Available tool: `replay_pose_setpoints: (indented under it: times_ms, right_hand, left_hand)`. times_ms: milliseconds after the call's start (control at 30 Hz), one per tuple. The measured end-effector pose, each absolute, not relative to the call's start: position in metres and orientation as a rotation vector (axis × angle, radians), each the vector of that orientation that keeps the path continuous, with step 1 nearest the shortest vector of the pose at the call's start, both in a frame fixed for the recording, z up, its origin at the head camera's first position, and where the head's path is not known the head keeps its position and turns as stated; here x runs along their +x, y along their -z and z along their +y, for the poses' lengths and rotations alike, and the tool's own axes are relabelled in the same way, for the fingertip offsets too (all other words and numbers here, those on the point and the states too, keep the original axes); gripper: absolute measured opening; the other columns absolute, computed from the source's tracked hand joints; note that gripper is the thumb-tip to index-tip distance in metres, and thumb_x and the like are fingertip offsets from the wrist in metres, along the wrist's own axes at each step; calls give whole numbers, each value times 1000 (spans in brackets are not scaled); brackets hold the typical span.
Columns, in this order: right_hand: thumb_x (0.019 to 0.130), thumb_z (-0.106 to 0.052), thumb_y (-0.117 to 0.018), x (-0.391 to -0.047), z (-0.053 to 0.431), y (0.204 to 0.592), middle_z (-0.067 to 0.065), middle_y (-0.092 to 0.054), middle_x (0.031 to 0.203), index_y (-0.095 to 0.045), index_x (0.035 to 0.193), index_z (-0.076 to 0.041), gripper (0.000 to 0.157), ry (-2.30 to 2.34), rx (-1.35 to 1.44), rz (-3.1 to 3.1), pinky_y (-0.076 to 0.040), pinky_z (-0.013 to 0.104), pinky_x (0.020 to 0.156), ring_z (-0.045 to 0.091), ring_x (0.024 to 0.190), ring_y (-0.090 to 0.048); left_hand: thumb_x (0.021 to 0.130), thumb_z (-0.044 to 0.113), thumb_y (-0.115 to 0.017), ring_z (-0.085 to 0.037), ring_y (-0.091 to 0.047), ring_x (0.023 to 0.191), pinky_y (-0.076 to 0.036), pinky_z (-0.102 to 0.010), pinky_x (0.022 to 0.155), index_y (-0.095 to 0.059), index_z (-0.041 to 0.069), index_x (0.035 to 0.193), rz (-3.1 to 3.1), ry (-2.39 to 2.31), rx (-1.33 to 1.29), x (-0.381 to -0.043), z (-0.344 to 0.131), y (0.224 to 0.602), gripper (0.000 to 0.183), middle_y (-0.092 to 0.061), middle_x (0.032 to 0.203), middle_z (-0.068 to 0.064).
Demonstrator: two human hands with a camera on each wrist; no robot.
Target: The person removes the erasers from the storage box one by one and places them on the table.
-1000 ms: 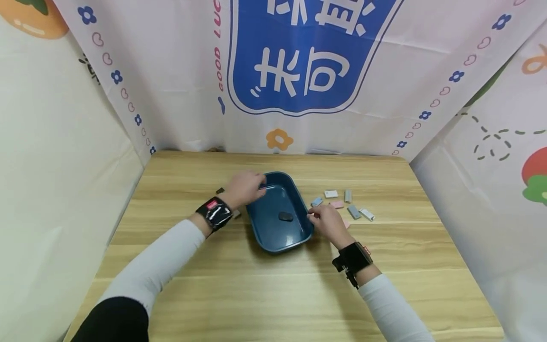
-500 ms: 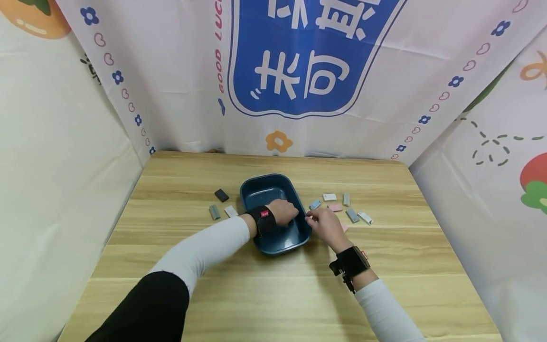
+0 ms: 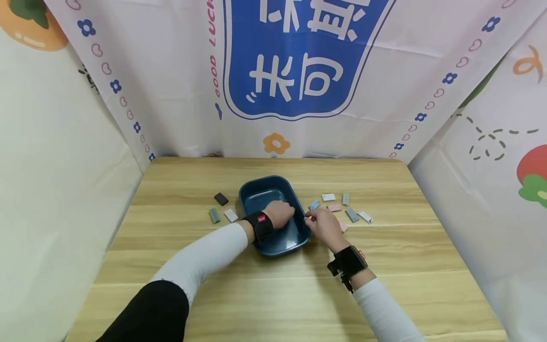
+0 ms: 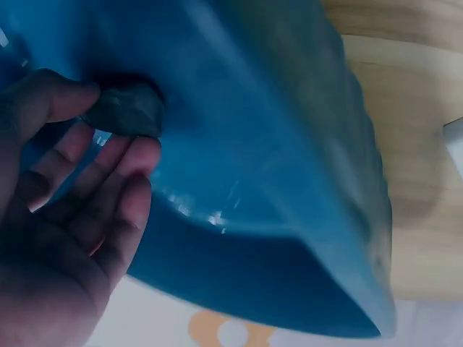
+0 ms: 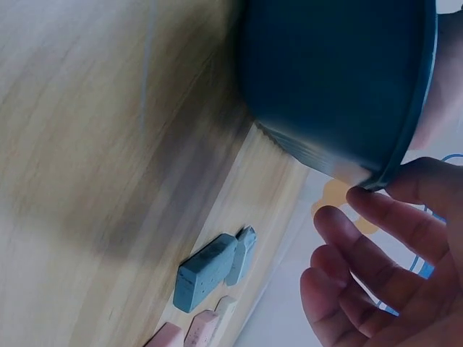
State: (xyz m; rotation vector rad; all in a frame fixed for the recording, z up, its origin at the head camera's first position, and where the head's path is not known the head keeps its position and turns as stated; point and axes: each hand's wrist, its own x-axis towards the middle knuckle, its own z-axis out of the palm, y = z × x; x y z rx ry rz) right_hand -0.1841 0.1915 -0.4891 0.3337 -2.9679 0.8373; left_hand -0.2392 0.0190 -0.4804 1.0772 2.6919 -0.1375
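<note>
A dark blue rectangular basin [image 3: 282,247] stands mid-table. My left hand [image 3: 278,213] reaches down inside it. In the left wrist view, its thumb and fingertips pinch a dark grey block [image 4: 129,110], which looks like an eraser, against the basin's floor; the hand hides this block in the head view. My right hand [image 3: 326,228] holds the basin's right rim, thumb and index finger pinching the edge [image 5: 376,181] in the right wrist view, with the other fingers loosely bent.
Left of the basin lie a black block [image 3: 221,198], a grey-green block [image 3: 214,215] and a white block [image 3: 231,215]. Several small eraser-like blocks lie right of it, including a pink one [image 3: 334,207], a blue one [image 3: 314,204] and a grey one [image 3: 352,215]. A printed curtain [image 3: 179,95] hangs behind the table.
My left hand has moved from the basin's far left rim down into it, onto the dark block lying there. The right hand stays at the right rim.
</note>
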Motion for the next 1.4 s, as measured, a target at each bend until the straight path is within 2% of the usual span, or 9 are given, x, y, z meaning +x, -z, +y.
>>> replay_pose_setpoints:
  times_ms: [133,267,367,467,700,967,1200,1300,1400]
  right_hand:
    - [89,-16,-66,-183,191,490,7,-72,84,-75,98,-5,17,-838,347,-2968,-53,33,67,17,74,-64]
    - [88,-17,-66,-182,192,489,7,-74,84,-75,99,-5,19,-843,358,-2963,-54,34,69,19,76,-66]
    - [88,-17,-65,-180,198,489,7,-73,84,-75,99,-5,19,-832,348,-2962,-53,35,69,20,76,-66]
    - [88,-16,-65,-177,206,488,8,-72,84,-75,98,-5,18,-811,343,-2963,-52,36,69,20,75,-64]
    - [84,-14,-66,-169,215,489,6,-71,77,-75,93,-5,15,-786,362,-2911,-50,35,63,18,69,-61]
    - [87,-14,-65,-158,218,494,10,-71,81,-76,95,-4,16,-842,337,-2882,-51,37,67,21,73,-63]
    - [89,-14,-66,-153,217,497,12,-72,82,-75,98,-1,18,-885,308,-2851,-50,37,66,21,70,-62]
    - [89,-13,-67,-152,216,501,13,-73,81,-75,99,0,18,-912,276,-2817,-50,37,65,22,69,-62]
    - [89,-12,-67,-153,212,505,14,-73,81,-75,100,0,18,-955,232,-2780,-50,39,65,23,69,-63]
  left_hand:
    - [84,20,-74,-16,-61,80,-52,-29,70,-64,11,102,2809,-102,981,-231,-1,456,23,-66,90,-2]
    - [83,17,-73,-15,-59,78,-50,-28,67,-62,10,102,2891,-350,813,-220,-41,422,23,-65,93,-4]
    - [85,16,-70,-15,-59,79,-51,-29,68,-63,7,105,2888,-515,671,-211,-74,411,23,-66,97,-6]
    - [84,14,-71,-16,-61,78,-52,-31,67,-63,7,102,2879,-578,572,-198,-101,420,21,-67,95,-6]
    - [81,13,-74,-15,-55,67,-45,-28,59,-62,6,91,2855,-482,461,-164,-139,477,17,-62,81,-4]
    - [79,10,-73,-17,-53,70,-45,-31,61,-61,6,90,2896,-406,489,-145,-152,505,16,-57,80,-3]
    - [86,17,-67,-17,-58,70,-47,-30,58,-67,3,104,2888,-458,457,-156,-139,480,23,-68,94,-9]
    - [91,22,-63,-21,-64,81,-53,-35,66,-67,4,112,2929,-531,449,-169,-127,468,28,-69,106,-11]
    - [95,25,-60,-26,-64,102,-54,-42,83,-65,6,118,2990,-600,452,-183,-112,464,30,-66,117,-12]
